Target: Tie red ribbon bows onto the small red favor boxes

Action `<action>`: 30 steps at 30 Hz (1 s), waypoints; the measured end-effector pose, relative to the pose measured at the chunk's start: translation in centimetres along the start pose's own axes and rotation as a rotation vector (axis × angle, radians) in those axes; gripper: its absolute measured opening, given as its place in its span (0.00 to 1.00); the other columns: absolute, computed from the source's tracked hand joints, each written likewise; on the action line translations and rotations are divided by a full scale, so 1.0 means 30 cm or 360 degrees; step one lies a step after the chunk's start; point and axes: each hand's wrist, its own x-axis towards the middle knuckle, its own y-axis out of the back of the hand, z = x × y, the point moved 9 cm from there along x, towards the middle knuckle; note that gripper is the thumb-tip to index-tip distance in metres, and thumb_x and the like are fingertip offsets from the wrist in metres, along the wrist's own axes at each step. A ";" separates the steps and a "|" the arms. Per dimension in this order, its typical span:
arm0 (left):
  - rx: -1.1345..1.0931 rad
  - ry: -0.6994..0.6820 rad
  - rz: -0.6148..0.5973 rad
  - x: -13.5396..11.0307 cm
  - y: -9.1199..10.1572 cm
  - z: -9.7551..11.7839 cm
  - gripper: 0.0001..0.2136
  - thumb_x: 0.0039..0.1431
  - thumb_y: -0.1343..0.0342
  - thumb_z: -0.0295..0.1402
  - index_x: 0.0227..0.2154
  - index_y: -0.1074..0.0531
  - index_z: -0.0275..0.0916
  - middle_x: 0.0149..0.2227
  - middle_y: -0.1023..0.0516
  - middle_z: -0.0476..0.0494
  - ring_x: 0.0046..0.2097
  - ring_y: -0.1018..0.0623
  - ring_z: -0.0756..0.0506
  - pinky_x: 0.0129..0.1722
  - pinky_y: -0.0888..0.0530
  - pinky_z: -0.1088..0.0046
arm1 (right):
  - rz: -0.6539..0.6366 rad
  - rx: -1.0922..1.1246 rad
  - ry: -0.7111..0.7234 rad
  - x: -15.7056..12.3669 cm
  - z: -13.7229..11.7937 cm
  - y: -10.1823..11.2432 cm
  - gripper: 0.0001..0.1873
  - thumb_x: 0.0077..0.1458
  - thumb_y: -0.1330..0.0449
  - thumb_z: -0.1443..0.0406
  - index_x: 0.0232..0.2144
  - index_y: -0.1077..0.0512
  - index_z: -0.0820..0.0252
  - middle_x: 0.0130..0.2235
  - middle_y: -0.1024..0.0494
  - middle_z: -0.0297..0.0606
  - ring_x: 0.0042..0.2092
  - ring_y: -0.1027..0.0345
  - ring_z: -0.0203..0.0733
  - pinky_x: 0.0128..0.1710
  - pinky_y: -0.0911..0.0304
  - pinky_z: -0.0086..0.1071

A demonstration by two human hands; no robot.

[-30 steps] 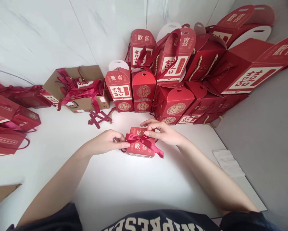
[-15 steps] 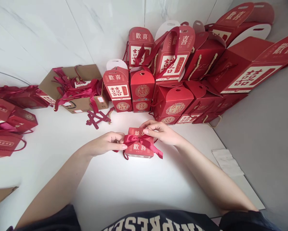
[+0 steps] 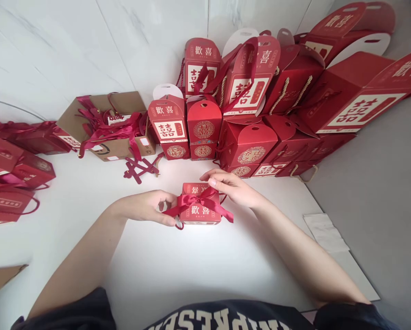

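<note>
A small red gift box (image 3: pixel 201 211) with cream characters sits on the white table (image 3: pixel 191 270) in front of me. A dark red ribbon bow (image 3: pixel 198 201) is tied across its top. My left hand (image 3: pixel 149 206) pinches the bow's left loop and tail beside the box. My right hand (image 3: pixel 232 187) rests at the box's upper right corner, its fingers pinched on the right part of the ribbon.
Stacked red gift boxes and bags (image 3: pixel 256 105) line the back and right. An open cardboard carton (image 3: pixel 105 123) full of red ribbons stands at the back left, with loose ribbon pieces (image 3: pixel 139 168) in front of it. More red bags (image 3: pixel 9 169) lie at the far left. A white paper (image 3: pixel 325 231) lies at the table's right edge.
My left hand has pulled the bow's left loop outward and down a little. The bow has spread wider; the right hand stays at the box's corner.
</note>
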 end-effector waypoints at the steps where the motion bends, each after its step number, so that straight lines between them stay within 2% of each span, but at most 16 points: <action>1: 0.0030 0.0003 0.0087 -0.005 0.020 0.006 0.14 0.51 0.37 0.40 0.38 0.27 0.38 0.36 0.25 0.46 0.37 0.28 0.47 0.35 0.32 0.74 | 0.0060 -0.0026 0.0027 -0.002 -0.011 0.010 0.18 0.63 0.48 0.53 0.32 0.28 0.60 0.47 0.28 0.41 0.50 0.34 0.42 0.46 0.37 0.34; 4: 0.0074 -0.0016 0.0396 -0.018 0.082 0.032 0.17 0.55 0.41 0.41 0.45 0.32 0.42 0.38 0.31 0.48 0.38 0.31 0.49 0.37 0.32 0.74 | 0.0299 -0.0196 0.0170 -0.021 -0.070 0.048 0.12 0.63 0.46 0.56 0.40 0.30 0.57 0.46 0.28 0.40 0.49 0.34 0.40 0.46 0.38 0.33; 6: 0.0119 -0.0072 0.0517 -0.018 0.102 0.057 0.15 0.56 0.42 0.42 0.44 0.30 0.41 0.33 0.35 0.50 0.35 0.33 0.50 0.36 0.33 0.75 | 0.0354 -0.0372 0.0271 -0.043 -0.122 0.051 0.11 0.63 0.46 0.57 0.37 0.30 0.58 0.40 0.27 0.38 0.42 0.33 0.38 0.42 0.38 0.31; 8: 0.0160 -0.0100 0.0495 -0.007 0.095 0.069 0.13 0.57 0.42 0.41 0.40 0.28 0.39 0.30 0.37 0.51 0.32 0.34 0.51 0.34 0.35 0.75 | 0.0231 -0.0563 0.0321 -0.064 -0.165 0.018 0.12 0.64 0.47 0.58 0.34 0.29 0.59 0.32 0.28 0.35 0.33 0.34 0.34 0.35 0.39 0.29; 10: 0.0171 -0.0088 0.0422 0.008 0.084 0.063 0.12 0.57 0.42 0.41 0.35 0.26 0.37 0.28 0.35 0.51 0.31 0.34 0.51 0.31 0.36 0.75 | 0.0000 -0.0788 0.0358 -0.085 -0.198 -0.045 0.12 0.66 0.49 0.60 0.36 0.28 0.59 0.29 0.27 0.33 0.29 0.36 0.33 0.32 0.41 0.28; 12: 0.0109 -0.0085 0.0328 0.020 0.075 0.053 0.12 0.57 0.42 0.41 0.30 0.27 0.36 0.27 0.32 0.49 0.30 0.34 0.51 0.30 0.37 0.75 | -0.0156 -0.1059 0.0440 -0.107 -0.227 -0.111 0.14 0.66 0.51 0.61 0.39 0.27 0.59 0.31 0.25 0.35 0.32 0.34 0.35 0.35 0.41 0.31; 14: -0.0019 -0.0115 0.0247 0.032 0.072 0.053 0.13 0.58 0.43 0.41 0.28 0.28 0.35 0.27 0.31 0.48 0.29 0.33 0.51 0.29 0.37 0.75 | -0.0194 -0.1312 0.0585 -0.127 -0.257 -0.178 0.15 0.67 0.51 0.60 0.40 0.25 0.59 0.37 0.23 0.39 0.38 0.33 0.40 0.39 0.40 0.34; 16: -0.0156 -0.0118 0.0187 0.045 0.074 0.057 0.14 0.59 0.44 0.42 0.25 0.30 0.35 0.23 0.34 0.50 0.25 0.37 0.53 0.25 0.41 0.76 | -0.0193 -0.1494 0.0745 -0.144 -0.276 -0.251 0.16 0.66 0.50 0.60 0.40 0.24 0.59 0.47 0.25 0.42 0.45 0.34 0.44 0.44 0.40 0.38; 19: -0.0237 -0.0070 0.0138 0.073 0.076 0.065 0.18 0.60 0.47 0.44 0.21 0.36 0.36 0.18 0.45 0.54 0.21 0.47 0.55 0.21 0.49 0.75 | -0.0143 -0.1731 0.0885 -0.159 -0.265 -0.343 0.17 0.66 0.51 0.60 0.43 0.25 0.62 0.59 0.33 0.44 0.52 0.38 0.48 0.46 0.39 0.41; 22: -0.0100 -0.0126 0.0172 0.101 0.074 0.080 0.20 0.59 0.46 0.45 0.19 0.38 0.36 0.19 0.45 0.54 0.23 0.45 0.54 0.22 0.47 0.76 | -0.0078 -0.1957 0.1023 -0.166 -0.236 -0.408 0.17 0.67 0.52 0.63 0.45 0.26 0.64 0.63 0.37 0.46 0.57 0.42 0.50 0.51 0.39 0.44; 25: 0.0055 -0.0097 0.0317 0.116 0.076 0.056 0.20 0.56 0.44 0.46 0.19 0.38 0.36 0.20 0.43 0.54 0.24 0.42 0.54 0.23 0.44 0.76 | -0.0032 -0.2077 0.1051 -0.158 -0.207 -0.435 0.17 0.66 0.52 0.65 0.47 0.27 0.68 0.61 0.34 0.50 0.61 0.46 0.53 0.60 0.47 0.52; 27: 0.0129 -0.0032 0.0443 0.117 0.080 0.031 0.20 0.55 0.43 0.46 0.19 0.38 0.36 0.20 0.42 0.54 0.24 0.42 0.54 0.23 0.45 0.77 | -0.0035 -0.2056 0.1007 -0.150 -0.199 -0.434 0.18 0.66 0.53 0.67 0.49 0.28 0.71 0.57 0.30 0.51 0.61 0.44 0.54 0.63 0.51 0.57; 30: 0.0229 -0.0008 0.0583 0.112 0.085 0.023 0.21 0.53 0.41 0.47 0.18 0.40 0.36 0.19 0.42 0.54 0.24 0.42 0.54 0.23 0.45 0.76 | -0.0098 -0.1787 0.0943 -0.148 -0.219 -0.400 0.17 0.67 0.54 0.69 0.48 0.28 0.70 0.52 0.25 0.45 0.58 0.40 0.49 0.64 0.51 0.54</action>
